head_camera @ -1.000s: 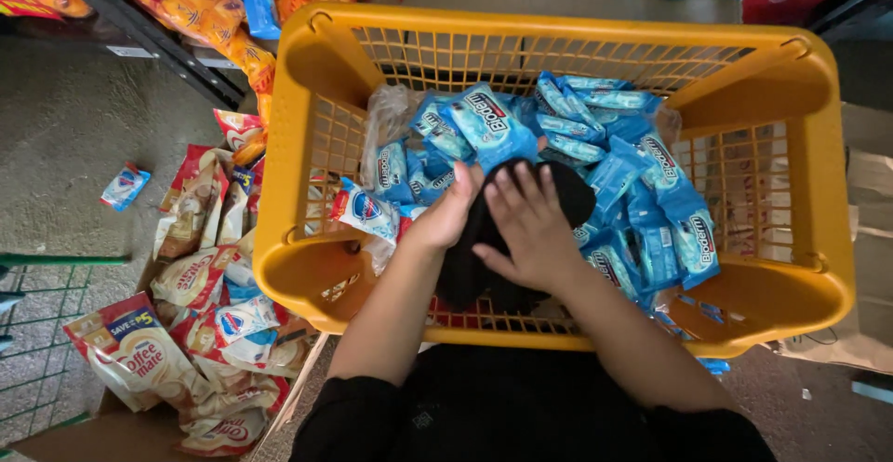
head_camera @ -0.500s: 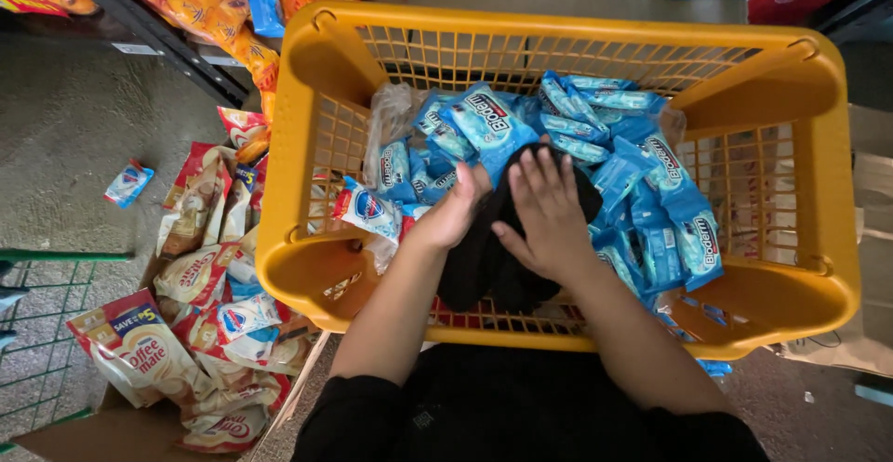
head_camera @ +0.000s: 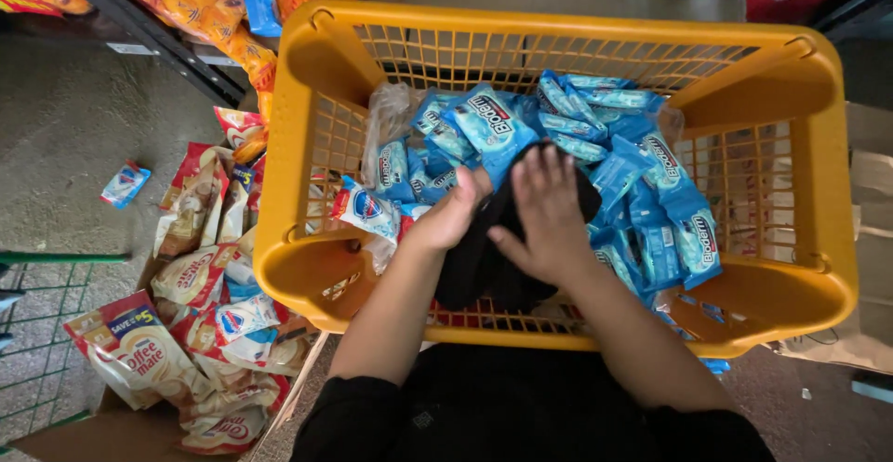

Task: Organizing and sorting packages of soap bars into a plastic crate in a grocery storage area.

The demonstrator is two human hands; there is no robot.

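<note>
Pressing into a yellow basket (head_camera: 819, 192), both hands work a black cloth-like thing (head_camera: 484, 257) lying at the basket's 6 o'clock, near its front wall. The left hand (head_camera: 456, 215) curls round the cloth's left edge, holding it; the right hand (head_camera: 544, 215) lies flat on top, fingers spread, pinning rather than gripping, seemingly to steady it. Blue packets (head_camera: 651, 183), too many and overlapped to count, crowd 12 to 4 o'clock. One basket, one cloth. Sachets (head_camera: 186, 313) heap on the floor at 9 o'clock.

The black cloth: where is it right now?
In the head view, the black cloth lies in the yellow basket's near middle, under both hands, left hand and right hand, with blue packets around it.
</note>
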